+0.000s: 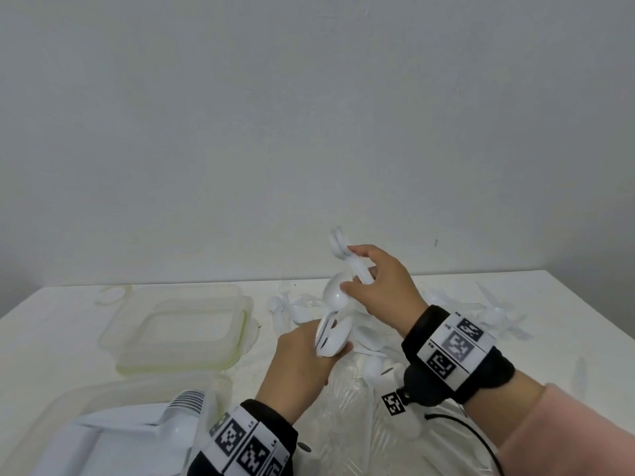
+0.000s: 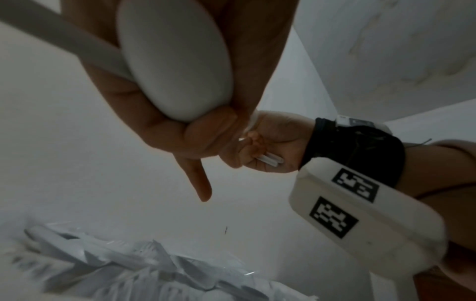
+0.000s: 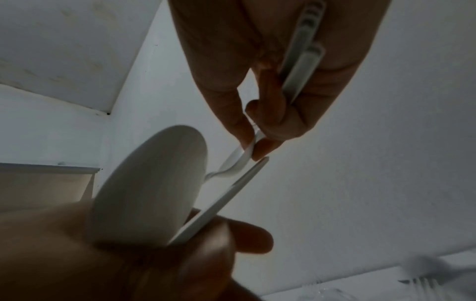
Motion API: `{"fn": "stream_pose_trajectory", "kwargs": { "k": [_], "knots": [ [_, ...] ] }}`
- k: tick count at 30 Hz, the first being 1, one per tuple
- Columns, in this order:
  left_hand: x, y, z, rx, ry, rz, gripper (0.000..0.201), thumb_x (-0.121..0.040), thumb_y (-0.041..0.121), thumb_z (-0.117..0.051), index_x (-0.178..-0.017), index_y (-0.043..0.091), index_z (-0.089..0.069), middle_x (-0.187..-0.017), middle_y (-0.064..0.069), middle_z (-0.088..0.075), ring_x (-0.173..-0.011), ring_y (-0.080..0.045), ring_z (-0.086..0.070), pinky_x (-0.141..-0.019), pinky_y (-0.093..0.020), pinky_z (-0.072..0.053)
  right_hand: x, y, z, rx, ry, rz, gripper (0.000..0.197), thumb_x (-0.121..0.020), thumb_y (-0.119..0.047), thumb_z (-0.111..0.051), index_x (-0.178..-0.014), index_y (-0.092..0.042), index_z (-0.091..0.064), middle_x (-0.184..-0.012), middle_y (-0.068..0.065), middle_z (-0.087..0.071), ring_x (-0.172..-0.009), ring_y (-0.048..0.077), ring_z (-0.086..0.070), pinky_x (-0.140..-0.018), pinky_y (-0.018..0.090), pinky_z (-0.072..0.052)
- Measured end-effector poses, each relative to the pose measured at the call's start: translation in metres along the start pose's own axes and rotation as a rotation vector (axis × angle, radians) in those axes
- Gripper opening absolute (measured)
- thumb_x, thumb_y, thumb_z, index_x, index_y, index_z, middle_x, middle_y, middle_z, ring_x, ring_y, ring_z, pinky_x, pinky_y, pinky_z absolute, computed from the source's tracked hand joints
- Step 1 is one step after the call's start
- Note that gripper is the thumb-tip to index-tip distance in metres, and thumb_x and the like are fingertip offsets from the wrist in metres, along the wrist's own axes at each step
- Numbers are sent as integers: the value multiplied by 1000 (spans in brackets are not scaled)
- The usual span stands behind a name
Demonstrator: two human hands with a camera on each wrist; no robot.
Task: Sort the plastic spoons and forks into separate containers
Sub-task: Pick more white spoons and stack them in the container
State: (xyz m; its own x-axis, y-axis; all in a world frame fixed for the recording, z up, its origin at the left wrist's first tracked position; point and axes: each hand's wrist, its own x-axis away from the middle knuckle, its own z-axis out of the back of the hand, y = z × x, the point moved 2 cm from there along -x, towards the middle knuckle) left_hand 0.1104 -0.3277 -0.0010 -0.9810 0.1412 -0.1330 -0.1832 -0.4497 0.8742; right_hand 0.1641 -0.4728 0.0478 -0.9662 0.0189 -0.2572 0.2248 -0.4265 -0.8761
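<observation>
My left hand [image 1: 309,348] grips a white spoon by its bowl [image 1: 336,338] with a fork [image 1: 324,329] lying against it; the bowl [image 2: 175,61] fills the left wrist view. Just above, my right hand [image 1: 364,273] holds a bundle of white cutlery [image 1: 340,245] by the handles [image 3: 301,61], and its thumb and finger pinch the neck of another spoon [image 1: 335,293] [image 3: 152,187]. The two hands almost meet over the loose cutlery pile [image 1: 374,338]. An empty clear container [image 1: 178,324] with a green seal stands to the left. A nearer container [image 1: 51,417] holds stacked white cutlery [image 1: 178,417].
A crumpled clear plastic bag [image 1: 360,424] lies under my hands. More white cutlery [image 1: 494,314] is scattered at the right of the white table [image 1: 51,338]. A clear lid [image 1: 110,293] lies behind the empty container. A bare wall rises behind the table.
</observation>
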Motion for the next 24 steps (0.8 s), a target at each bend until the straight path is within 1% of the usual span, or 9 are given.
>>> {"fn": "stream_pose_trajectory", "kwargs": {
  "k": [2, 4, 7, 10, 14, 16, 19, 22, 24],
  "knots": [
    [0, -4, 3, -16, -17, 20, 33, -87, 24, -71, -64, 20, -48, -61, 8, -51, -41, 1, -46, -44, -12, -37, -6, 4, 6, -19, 55, -14, 46, -83, -10, -69, -124, -25, -54, -92, -4, -59, -77, 13, -57, -63, 18, -43],
    [0, -10, 6, -39, -17, 50, 27, -86, 26, -72, -69, 19, -53, -63, 7, -53, -40, 1, -47, -45, -12, -38, -14, 7, 18, -39, 107, -56, 48, -84, -11, -70, -126, -24, -52, -98, 1, -58, -76, 16, -55, -64, 27, -43],
    [-1, -14, 13, -105, 2, 70, 27, -87, 27, -71, -70, 18, -51, -60, 7, -52, -38, 0, -47, -46, -11, -38, -23, 3, 42, -70, 178, -103, 51, -83, -9, -71, -128, -21, -51, -101, 7, -57, -67, 13, -50, -59, 26, -43],
    [-4, -15, 20, -120, 20, 86, 32, -86, 30, -72, -67, 17, -49, -58, 7, -50, -37, 0, -46, -46, -12, -37, -24, -5, 61, -93, 172, -123, 50, -83, -6, -70, -127, -21, -52, -84, 5, -55, -60, 15, -48, -50, 23, -42],
    [-9, -15, 30, 77, 26, 173, 38, -82, 39, -74, -97, 5, -67, -63, 3, -64, -40, -4, -44, -46, -16, -39, -19, -8, 64, -72, 84, -108, 49, -83, -5, -71, -126, -21, -54, -80, 7, -56, -54, 14, -45, -46, 23, -39],
    [-9, -10, 30, 235, 8, 221, 43, -82, 46, -68, -103, 9, -67, -78, 3, -75, -42, -6, -42, -46, -18, -40, -15, -7, 61, -77, 40, -98, 48, -82, -4, -71, -124, -22, -55, -73, 5, -56, -48, 11, -42, -44, 23, -37],
    [-8, -7, 28, 375, 12, 272, 66, -75, 66, -46, -105, 11, -64, -86, -1, -76, -42, -8, -38, -43, -17, -36, -11, -7, 57, -59, 5, -84, 47, -82, -5, -71, -121, -25, -55, -71, 4, -58, -40, 7, -42, -43, 22, -37],
    [-9, -9, 25, 423, 24, 314, 77, -76, 72, -30, -107, 10, -64, -81, -2, -74, -42, -10, -35, -41, -17, -31, -11, -5, 54, -40, -6, -80, 48, -82, -5, -71, -123, -25, -55, -71, 3, -58, -37, 1, -42, -41, 19, -36],
    [-9, -10, 24, 479, 18, 360, 75, -85, 70, -26, -105, 8, -63, -73, 0, -68, -42, -9, -34, -41, -19, -30, -10, -4, 53, -31, -13, -74, 49, -82, -5, -71, -124, -23, -55, -72, 4, -57, -36, 0, -42, -40, 16, -35]
  ]
}}
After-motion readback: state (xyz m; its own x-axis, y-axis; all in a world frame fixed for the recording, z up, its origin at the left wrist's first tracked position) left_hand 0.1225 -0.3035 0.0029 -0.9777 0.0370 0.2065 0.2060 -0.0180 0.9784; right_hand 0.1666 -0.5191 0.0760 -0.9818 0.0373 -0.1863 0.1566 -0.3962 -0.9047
